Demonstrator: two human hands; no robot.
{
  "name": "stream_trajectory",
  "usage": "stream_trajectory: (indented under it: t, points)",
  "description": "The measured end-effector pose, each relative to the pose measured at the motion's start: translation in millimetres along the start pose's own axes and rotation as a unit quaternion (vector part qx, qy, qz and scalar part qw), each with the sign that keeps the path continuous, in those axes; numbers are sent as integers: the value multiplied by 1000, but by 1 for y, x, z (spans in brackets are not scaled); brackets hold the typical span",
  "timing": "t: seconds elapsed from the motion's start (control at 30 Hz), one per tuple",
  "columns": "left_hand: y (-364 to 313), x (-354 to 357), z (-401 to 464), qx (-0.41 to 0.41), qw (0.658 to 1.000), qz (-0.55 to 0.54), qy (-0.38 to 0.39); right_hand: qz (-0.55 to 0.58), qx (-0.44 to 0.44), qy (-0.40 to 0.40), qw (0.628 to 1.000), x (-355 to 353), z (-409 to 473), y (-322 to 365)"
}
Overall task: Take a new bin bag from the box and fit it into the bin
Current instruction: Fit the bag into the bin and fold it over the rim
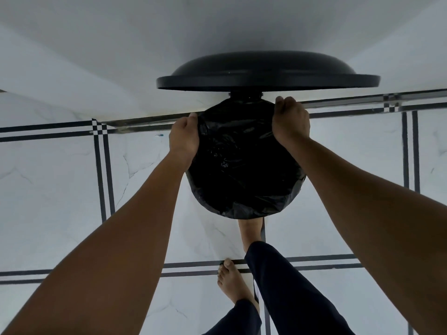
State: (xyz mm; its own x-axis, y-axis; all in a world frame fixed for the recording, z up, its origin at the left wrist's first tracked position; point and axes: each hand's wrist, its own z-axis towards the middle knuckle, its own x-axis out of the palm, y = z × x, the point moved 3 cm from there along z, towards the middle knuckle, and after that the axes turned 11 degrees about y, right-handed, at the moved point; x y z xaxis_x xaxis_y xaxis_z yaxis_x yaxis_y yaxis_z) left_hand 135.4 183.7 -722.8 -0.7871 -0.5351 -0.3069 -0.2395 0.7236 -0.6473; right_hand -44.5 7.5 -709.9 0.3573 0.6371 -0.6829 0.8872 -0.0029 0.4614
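Note:
A round bin stands on the floor below me, its mouth covered by a black bin bag [242, 165] that is folded over the rim at the near side. The dark lid [266, 73] stands raised behind it. My left hand [183, 139] grips the bag's edge at the rim's left side. My right hand [290, 122] grips the bag's edge at the far right of the rim. The bin's own wall is hidden under the bag. No box is in view.
White marble floor tiles with dark stripe borders [104, 165] surround the bin. A white wall [96, 56] rises right behind it. My right foot [251, 228] is at the bin's near base, its toes hidden under the bin, and my left foot [232, 281] rests further back.

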Motion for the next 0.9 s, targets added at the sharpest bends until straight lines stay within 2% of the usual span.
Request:
stream_trajectory:
  t: [0.13, 0.23, 0.33, 0.4, 0.47, 0.53, 0.67, 0.9]
  points:
    - [-2, 2, 4, -13, 999, 25, 27, -9, 26, 23, 999, 1, 7, -1]
    - [-3, -5, 5, -25, 998, -1, 52, 47, 43, 54, 997, -4, 12, -1]
    - [-5, -12, -3, -26, 999, -7, 32, 85, 42, 23, 995, -13, 6, 0]
    - [-13, -15, -21, 25, 999, 5, -46, 44, 2, -22, 999, -19, -10, 3]
    - [-18, -18, -43, 115, 984, 32, -136, -24, -76, -43, 996, -17, -33, 6]
    - [-27, -16, -71, 205, 961, 69, -174, -74, -153, -50, 984, -13, -60, 13]
    - [-46, 3, -120, 303, 934, 138, -127, -65, -211, -56, 974, -16, -102, 29]
    - [-76, 10, -178, 345, 909, 204, -115, -64, -263, -55, 961, -47, -148, 52]
